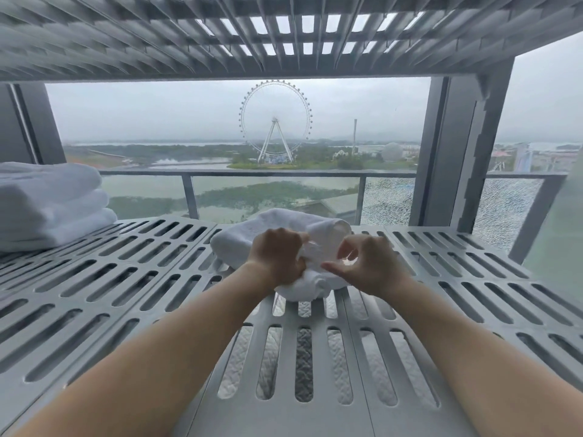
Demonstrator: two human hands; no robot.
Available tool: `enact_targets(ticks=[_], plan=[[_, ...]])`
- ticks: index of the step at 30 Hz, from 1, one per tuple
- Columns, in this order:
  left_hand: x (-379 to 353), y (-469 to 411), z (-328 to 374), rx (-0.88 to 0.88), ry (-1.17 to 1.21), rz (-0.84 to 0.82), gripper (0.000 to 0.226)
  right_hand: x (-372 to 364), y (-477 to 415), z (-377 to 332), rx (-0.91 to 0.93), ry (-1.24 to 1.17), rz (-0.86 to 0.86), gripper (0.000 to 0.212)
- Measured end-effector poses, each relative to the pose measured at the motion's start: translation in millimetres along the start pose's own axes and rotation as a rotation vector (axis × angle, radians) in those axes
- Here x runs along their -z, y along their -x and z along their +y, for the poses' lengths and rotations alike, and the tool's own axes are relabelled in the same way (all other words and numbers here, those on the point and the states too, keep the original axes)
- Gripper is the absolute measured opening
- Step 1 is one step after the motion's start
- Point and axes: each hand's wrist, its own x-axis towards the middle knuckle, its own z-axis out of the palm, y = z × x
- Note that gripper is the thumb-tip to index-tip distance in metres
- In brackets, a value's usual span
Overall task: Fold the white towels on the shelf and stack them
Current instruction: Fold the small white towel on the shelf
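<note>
A crumpled white towel (285, 223) lies in the middle of the grey slotted shelf (126, 279). My left hand (277, 255) grips a bunched part of the towel in a fist. My right hand (366, 266) is just to its right, and its curled fingers pinch the towel's near edge. A stack of folded white towels (50, 205) sits at the shelf's far left, apart from both hands.
Another slotted shelf (252, 33) hangs low overhead. A thick grey upright (448, 152) stands at the back right. Behind the shelf is a window with a railing. More white fabric shows through the slots below.
</note>
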Motion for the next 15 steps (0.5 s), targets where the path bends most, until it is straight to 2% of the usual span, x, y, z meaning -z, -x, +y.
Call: enact_targets(ticks=[3,5,8,11,15], plan=[[5.9,-1.7,-4.6,0.064,-0.01,0.032,0.033,-8.1,6.6,-17.5,-0.037,0.025,-0.127,0.055],[8.9,-1.2,-6.7,0.081,-0.023,0.033,0.032,-16.6,8.3,-27.2,-0.041,0.058,-0.133,0.059],[11.9,2.8,-8.2,0.098,-0.025,0.055,0.037,-22.6,5.8,-37.5,-0.072,-0.004,-0.151,0.045],[12.6,6.0,-14.2,0.113,-0.082,0.089,0.042,-21.4,1.4,-48.2,-0.016,0.078,-0.205,0.023],[17.9,11.1,-29.2,0.144,-0.166,0.064,0.041,-14.4,-3.3,-51.8,0.058,0.22,-0.259,0.024]])
